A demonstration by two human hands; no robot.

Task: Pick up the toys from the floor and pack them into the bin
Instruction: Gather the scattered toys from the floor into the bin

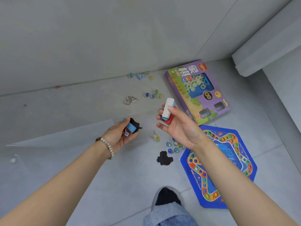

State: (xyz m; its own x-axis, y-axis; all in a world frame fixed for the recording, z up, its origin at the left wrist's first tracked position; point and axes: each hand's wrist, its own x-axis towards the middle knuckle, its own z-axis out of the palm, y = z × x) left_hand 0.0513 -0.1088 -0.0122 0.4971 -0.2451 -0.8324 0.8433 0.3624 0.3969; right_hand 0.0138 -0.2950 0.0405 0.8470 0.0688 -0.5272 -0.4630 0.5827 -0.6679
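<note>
My left hand (121,135) holds a blue block (131,127), a white die (126,133) and a black flat piece (136,125) in its curled fingers. My right hand (177,126) grips a white block (167,107) stacked with a blue and a red block (168,121). On the floor lie several glass marbles (153,94), more marbles (172,146), a metal wire puzzle (131,100), a black flat piece (164,158) and a small colourful figure (155,136). A clear bin (48,144) stands at the left.
A purple game box (210,101) lies by the wall. A blue hexagonal board (228,162) lies at the right. Small toys (141,75) sit along the wall. My foot (167,195) is at the bottom. A grey ledge (267,51) juts out top right.
</note>
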